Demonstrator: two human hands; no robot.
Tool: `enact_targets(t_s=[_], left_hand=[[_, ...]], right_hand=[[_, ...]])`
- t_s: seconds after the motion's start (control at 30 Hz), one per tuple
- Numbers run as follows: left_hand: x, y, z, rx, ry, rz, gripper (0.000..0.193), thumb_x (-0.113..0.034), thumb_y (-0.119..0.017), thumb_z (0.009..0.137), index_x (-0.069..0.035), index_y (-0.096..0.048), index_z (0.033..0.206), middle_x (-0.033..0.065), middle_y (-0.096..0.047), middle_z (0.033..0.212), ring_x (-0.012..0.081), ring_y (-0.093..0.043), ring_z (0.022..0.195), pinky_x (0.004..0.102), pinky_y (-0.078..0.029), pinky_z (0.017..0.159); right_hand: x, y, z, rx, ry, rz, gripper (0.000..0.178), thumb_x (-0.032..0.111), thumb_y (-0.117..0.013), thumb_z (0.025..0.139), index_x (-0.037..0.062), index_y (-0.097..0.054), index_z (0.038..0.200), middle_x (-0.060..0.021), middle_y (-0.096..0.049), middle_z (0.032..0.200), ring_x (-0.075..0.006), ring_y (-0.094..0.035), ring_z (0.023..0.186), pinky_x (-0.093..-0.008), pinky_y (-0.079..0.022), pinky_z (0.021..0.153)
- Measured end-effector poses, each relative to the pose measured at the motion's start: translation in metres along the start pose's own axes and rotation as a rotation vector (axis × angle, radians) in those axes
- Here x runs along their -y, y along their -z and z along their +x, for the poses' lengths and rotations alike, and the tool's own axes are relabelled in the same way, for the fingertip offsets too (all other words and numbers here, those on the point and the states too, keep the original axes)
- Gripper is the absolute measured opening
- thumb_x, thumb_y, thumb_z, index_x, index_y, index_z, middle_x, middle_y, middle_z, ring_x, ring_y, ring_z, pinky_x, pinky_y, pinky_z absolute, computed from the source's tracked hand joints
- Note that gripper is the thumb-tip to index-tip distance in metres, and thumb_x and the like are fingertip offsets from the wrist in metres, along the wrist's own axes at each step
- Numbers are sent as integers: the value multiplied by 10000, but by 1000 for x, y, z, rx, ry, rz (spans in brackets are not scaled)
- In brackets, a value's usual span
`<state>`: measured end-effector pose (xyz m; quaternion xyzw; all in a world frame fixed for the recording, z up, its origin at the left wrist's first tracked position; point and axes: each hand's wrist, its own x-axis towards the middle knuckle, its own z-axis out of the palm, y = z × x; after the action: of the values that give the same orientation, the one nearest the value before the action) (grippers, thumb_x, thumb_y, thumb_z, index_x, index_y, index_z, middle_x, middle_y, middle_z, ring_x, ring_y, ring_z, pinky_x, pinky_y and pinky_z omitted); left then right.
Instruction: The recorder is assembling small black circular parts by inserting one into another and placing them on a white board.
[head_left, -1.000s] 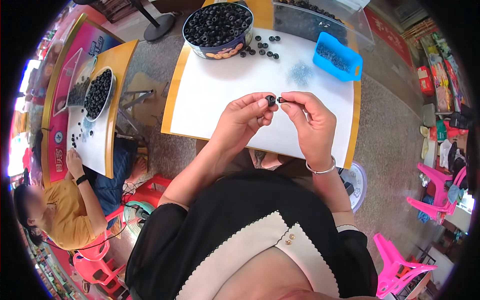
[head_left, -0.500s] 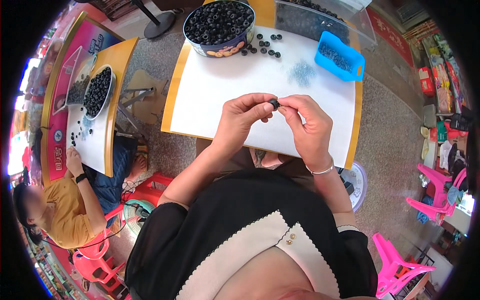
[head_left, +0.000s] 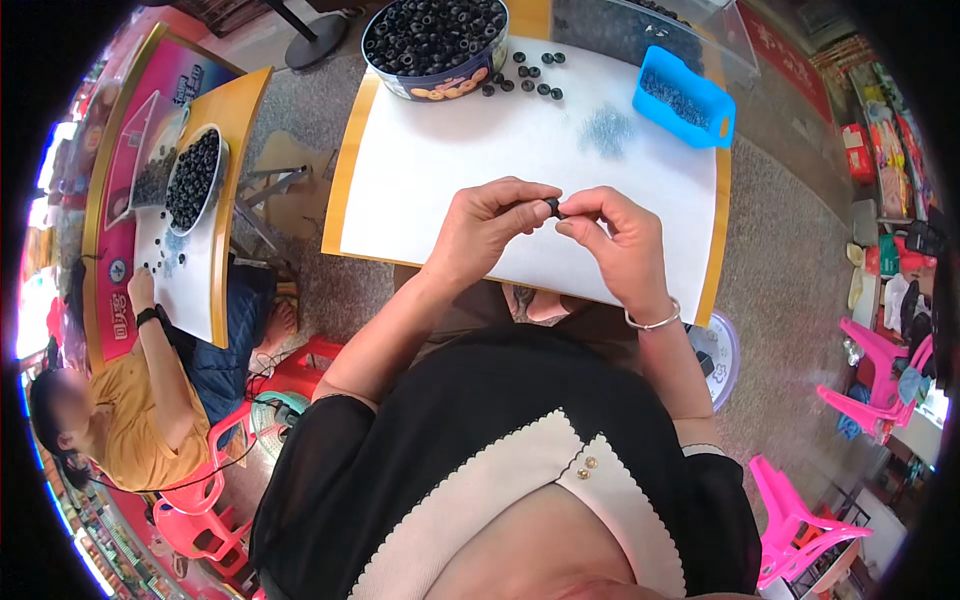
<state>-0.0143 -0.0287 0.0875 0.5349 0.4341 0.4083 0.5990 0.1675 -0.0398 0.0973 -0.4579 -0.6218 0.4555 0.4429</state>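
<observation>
Head-worn fisheye view, downward onto the nearby table

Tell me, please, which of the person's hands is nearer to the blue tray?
Right. The right hand is on the person's side of the blue tray, slightly to its left; the left hand is also on that side, but farther left.

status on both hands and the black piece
Left hand: pinching small black piece. Right hand: fingers at its right side, grip unclear. Nothing seen in the way.
</observation>
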Motion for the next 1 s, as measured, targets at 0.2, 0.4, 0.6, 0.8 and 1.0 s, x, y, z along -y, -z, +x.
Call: enact_targets(t_s=[0.2, 0.4, 0.6, 0.8, 1.0], left_hand=[[-1, 3, 6, 114, 85, -246, 167, -92, -653, 855, 12, -665, 985, 33, -627, 860, 96, -547, 743, 229, -462, 697], [7, 4, 9, 82, 136, -215, 165, -81, -684, 827, 10, -658, 961, 46, -640, 844, 101, -553, 724, 240, -469, 692], [18, 5, 10, 107, 125, -243, 156, -118, -689, 831, 13, -671, 913, 32, -649, 816, 91, -568, 716, 225, -478, 666], [17, 9, 12, 200, 158, -371, 444, -54, -675, 823, 0, -486, 1221, 50, -633, 826, 112, -566, 711, 249, -471, 700], [2, 14, 16, 275, 157, -228, 733, -105, -715, 797, -6, -280, 1378, 50, -625, 813, 118, -570, 712, 254, -462, 697]], right_hand=[[-4, 10, 0, 80, -174, 204, 144, 46, -690, 780, 39, -637, 914, -4, -651, 809, -66, -573, 754, -227, -460, 698], [-1, 12, -1, 76, -185, 119, 105, 46, -703, 767, 37, -646, 855, 3, -647, 784, -64, -563, 734, -219, -450, 679], [-15, 13, 0, 126, -149, 189, 171, 31, -708, 751, 44, -648, 910, 6, -615, 802, -67, -541, 745, -221, -449, 709], [-9, 13, 5, 215, -69, 137, 310, 37, -705, 743, 55, -654, 1048, -2, -568, 880, -78, -534, 766, -226, -451, 735], [-2, 16, 7, 312, -57, 43, 258, 67, -687, 770, 52, -671, 1027, -6, -574, 883, -90, -541, 750, -237, -458, 705]])
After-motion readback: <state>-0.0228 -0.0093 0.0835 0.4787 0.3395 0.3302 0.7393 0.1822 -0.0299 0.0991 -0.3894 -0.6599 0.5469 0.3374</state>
